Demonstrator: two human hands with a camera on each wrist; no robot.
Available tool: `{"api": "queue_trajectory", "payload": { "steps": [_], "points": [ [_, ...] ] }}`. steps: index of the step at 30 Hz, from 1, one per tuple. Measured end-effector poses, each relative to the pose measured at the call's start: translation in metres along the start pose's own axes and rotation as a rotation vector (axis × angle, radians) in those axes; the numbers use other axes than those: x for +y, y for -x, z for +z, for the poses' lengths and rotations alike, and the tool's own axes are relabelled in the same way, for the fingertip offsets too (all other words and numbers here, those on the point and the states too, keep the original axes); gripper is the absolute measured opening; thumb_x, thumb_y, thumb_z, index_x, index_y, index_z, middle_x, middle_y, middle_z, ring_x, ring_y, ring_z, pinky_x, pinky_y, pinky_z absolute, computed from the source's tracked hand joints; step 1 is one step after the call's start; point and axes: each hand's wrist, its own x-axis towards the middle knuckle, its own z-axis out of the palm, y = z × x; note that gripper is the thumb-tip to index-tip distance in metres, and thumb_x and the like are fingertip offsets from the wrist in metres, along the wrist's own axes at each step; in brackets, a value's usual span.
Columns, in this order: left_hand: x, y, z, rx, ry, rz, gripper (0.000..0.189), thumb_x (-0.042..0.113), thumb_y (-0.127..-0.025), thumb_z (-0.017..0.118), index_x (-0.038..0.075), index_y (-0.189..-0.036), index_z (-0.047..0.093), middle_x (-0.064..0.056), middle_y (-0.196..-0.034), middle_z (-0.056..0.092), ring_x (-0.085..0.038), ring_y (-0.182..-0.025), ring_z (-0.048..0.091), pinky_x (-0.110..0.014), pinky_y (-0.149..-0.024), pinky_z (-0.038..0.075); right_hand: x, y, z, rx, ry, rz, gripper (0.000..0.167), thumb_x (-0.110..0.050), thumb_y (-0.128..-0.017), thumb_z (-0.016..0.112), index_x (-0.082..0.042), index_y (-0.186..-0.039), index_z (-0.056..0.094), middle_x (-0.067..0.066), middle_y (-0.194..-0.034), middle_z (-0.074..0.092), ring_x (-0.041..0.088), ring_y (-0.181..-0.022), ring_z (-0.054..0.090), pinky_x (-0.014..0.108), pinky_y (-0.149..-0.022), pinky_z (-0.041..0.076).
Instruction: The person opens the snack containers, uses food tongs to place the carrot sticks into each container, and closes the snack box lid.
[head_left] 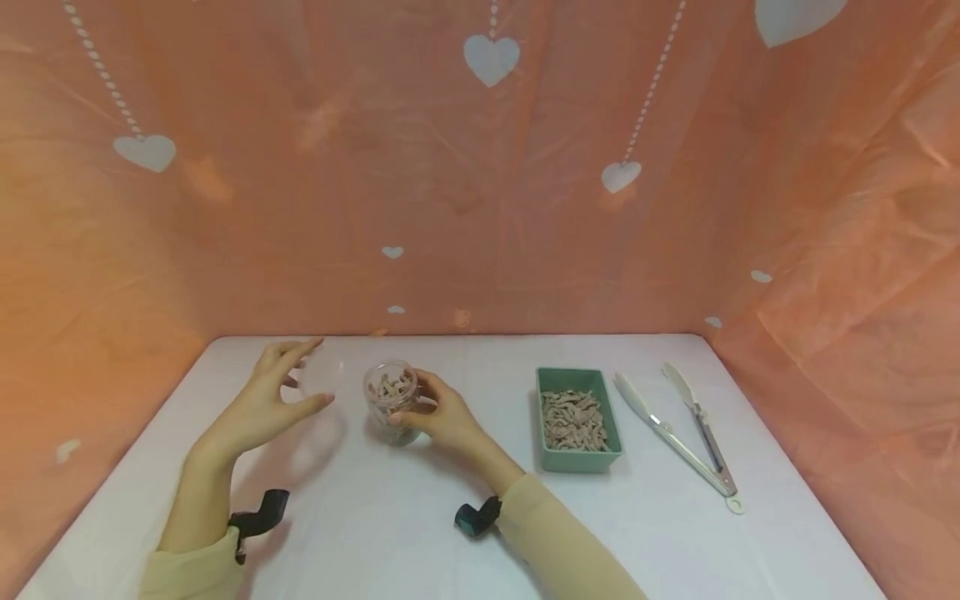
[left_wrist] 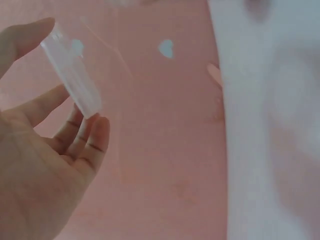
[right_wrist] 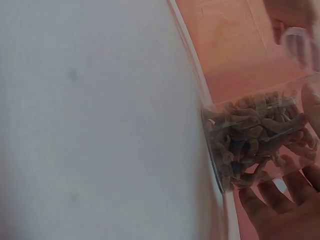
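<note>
My left hand is raised over the left side of the table and pinches a clear round lid by its rim, thumb on one edge and fingers on the opposite one. The lid barely shows in the head view. To its right, my right hand grips a clear jar from the side. Its mouth is uncovered, and dry brownish twisted pieces fill much of it. The jar stands upright on the table, with the thumb across its near side.
Right of the jar, a green rectangular box holds more of the brownish pieces. Beyond it lies a pair of tongs, spread apart on the white table. Orange cloth with white hearts hangs behind and at the sides.
</note>
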Motion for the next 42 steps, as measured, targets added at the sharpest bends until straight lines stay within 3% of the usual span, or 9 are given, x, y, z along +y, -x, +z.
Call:
{"api": "queue_trajectory", "payload": {
  "steps": [6, 15, 18, 27, 34, 42],
  "points": [
    [0.019, -0.019, 0.009, 0.038, 0.031, 0.030, 0.077, 0.021, -0.093, 0.079, 0.009, -0.158, 0.040, -0.021, -0.143, 0.038, -0.034, -0.110, 0.048, -0.046, -0.086, 0.046, 0.004, -0.001, -0.005, 0.006, -0.005, 0.000, 0.075, -0.009, -0.090, 0.083, -0.008, -0.155, 0.046, 0.018, -0.147, 0.057, 0.034, -0.134, 0.058, 0.039, -0.111, 0.050],
    [0.032, -0.037, 0.029, -0.052, 0.042, 0.028, 0.075, 0.028, -0.094, 0.078, 0.019, -0.159, 0.044, -0.017, -0.137, 0.041, -0.031, -0.108, 0.043, -0.043, -0.084, 0.043, 0.008, 0.001, -0.006, -0.009, -0.008, -0.020, 0.076, -0.006, -0.089, 0.082, -0.006, -0.155, 0.044, 0.021, -0.149, 0.054, 0.038, -0.138, 0.053, 0.044, -0.113, 0.047],
    [0.034, -0.039, 0.033, -0.074, 0.042, 0.036, 0.077, 0.032, -0.093, 0.080, 0.019, -0.159, 0.043, -0.015, -0.136, 0.042, -0.030, -0.111, 0.041, -0.043, -0.085, 0.043, 0.007, 0.002, -0.005, -0.012, -0.001, -0.026, 0.076, -0.007, -0.090, 0.082, -0.006, -0.156, 0.044, 0.020, -0.150, 0.053, 0.036, -0.138, 0.053, 0.043, -0.113, 0.048],
    [0.032, -0.043, 0.045, -0.103, 0.058, 0.061, 0.077, 0.032, -0.092, 0.081, -0.001, -0.152, 0.047, -0.014, -0.160, 0.035, -0.034, -0.130, 0.038, -0.063, -0.105, 0.042, 0.007, 0.000, -0.004, -0.012, 0.018, -0.048, 0.072, -0.004, -0.090, 0.080, -0.004, -0.153, 0.046, 0.018, -0.150, 0.054, 0.034, -0.140, 0.051, 0.043, -0.115, 0.045],
    [0.033, -0.039, 0.048, -0.101, 0.037, 0.018, 0.075, 0.032, -0.092, 0.081, -0.002, -0.151, 0.049, -0.018, -0.138, 0.044, -0.039, -0.133, 0.035, -0.068, -0.106, 0.040, 0.004, 0.000, -0.002, -0.019, 0.033, -0.055, 0.073, -0.006, -0.089, 0.082, -0.004, -0.153, 0.046, 0.017, -0.150, 0.053, 0.034, -0.141, 0.050, 0.043, -0.116, 0.044],
    [0.033, -0.040, 0.051, -0.096, 0.030, 0.026, 0.073, 0.035, -0.092, 0.081, -0.001, -0.149, 0.052, -0.018, -0.142, 0.044, -0.040, -0.133, 0.035, -0.067, -0.107, 0.039, 0.003, 0.000, -0.001, -0.022, 0.043, -0.023, 0.074, -0.009, -0.090, 0.083, -0.008, -0.154, 0.046, 0.013, -0.151, 0.053, 0.030, -0.141, 0.051, 0.039, -0.114, 0.046]
  ]
}}
